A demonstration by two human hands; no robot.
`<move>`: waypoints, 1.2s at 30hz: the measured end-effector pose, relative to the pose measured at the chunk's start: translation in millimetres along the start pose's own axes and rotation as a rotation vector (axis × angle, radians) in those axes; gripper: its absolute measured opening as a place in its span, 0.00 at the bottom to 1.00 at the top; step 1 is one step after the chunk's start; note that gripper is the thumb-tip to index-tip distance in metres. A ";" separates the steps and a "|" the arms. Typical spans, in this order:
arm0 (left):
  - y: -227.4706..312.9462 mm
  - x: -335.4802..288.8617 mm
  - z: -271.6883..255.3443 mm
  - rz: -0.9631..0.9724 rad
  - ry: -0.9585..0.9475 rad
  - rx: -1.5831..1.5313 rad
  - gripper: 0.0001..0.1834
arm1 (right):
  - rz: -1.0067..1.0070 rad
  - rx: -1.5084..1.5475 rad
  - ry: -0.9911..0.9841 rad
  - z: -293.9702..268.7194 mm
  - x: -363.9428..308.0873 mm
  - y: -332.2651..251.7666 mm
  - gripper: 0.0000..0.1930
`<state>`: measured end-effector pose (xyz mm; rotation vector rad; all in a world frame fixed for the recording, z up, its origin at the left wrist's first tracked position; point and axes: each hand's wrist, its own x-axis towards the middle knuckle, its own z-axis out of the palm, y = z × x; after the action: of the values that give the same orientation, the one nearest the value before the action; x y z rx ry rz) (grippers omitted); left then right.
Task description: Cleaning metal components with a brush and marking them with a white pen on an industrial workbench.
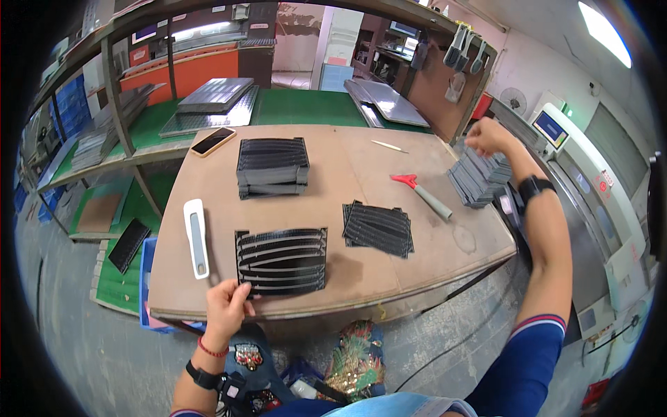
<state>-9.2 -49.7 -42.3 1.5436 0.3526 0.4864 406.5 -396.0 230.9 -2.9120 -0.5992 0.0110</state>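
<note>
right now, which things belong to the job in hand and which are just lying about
Seemingly in the job:
black slatted panel, in the left hand
grey stack, by the right hand
dark stack
loose dark pile

Likely lying about, untouched:
phone
white tool
red and grey tool
slim tool

The black sheet (pixel 281 263) is rectangular, with long curved grey stripes, and is roughly level at the front left part of the table (pixel 431 254). The grey stack (pixel 479 181), many thin pieces leaning together, stands at the table's right edge.
</note>
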 end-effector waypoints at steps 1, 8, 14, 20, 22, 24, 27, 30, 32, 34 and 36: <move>2.9 -0.4 3.2 -0.007 0.015 0.043 0.11 | 0.005 0.004 0.039 1.5 28.1 2.4 0.13; 0.4 3.3 -2.4 -0.093 0.145 0.016 0.12 | -0.032 0.073 0.004 116.2 193.1 -8.5 0.18; 8.0 6.1 -3.9 -0.168 0.164 -0.024 0.09 | -0.213 -0.111 -0.071 211.8 277.5 8.2 0.24; 5.6 -4.1 -2.6 -0.197 0.201 -0.035 0.08 | -0.179 -0.234 -0.100 245.4 285.9 -0.6 0.28; 4.2 -11.9 -0.9 -0.193 0.225 -0.040 0.08 | -0.233 -0.383 -0.166 246.5 280.6 -11.7 0.25; 10.1 -17.0 2.6 -0.180 0.236 0.001 0.08 | -0.295 -0.534 -0.235 263.5 291.9 -10.6 0.22; 16.9 -3.4 -4.1 -0.225 0.136 0.130 0.08 | -0.306 -0.495 -0.093 286.7 321.2 36.1 0.14; 22.0 2.4 -2.4 -0.134 0.108 0.248 0.10 | -0.313 -0.609 -0.196 266.0 292.3 22.2 0.11; 18.9 10.7 -2.6 -0.174 0.096 0.135 0.11 | -0.342 -0.568 -0.195 250.1 272.2 41.4 0.08; 11.4 12.3 -3.5 -0.144 0.091 0.138 0.10 | -0.482 -0.581 -0.067 239.3 259.8 59.0 0.07; 3.8 6.5 -0.6 -0.083 0.146 0.098 0.11 | -0.466 -0.516 -0.099 196.4 203.5 4.9 0.09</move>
<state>-4.2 -46.0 -38.0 1.5854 0.5586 0.5241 587.4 -288.6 41.9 -3.1676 -1.4788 -0.0688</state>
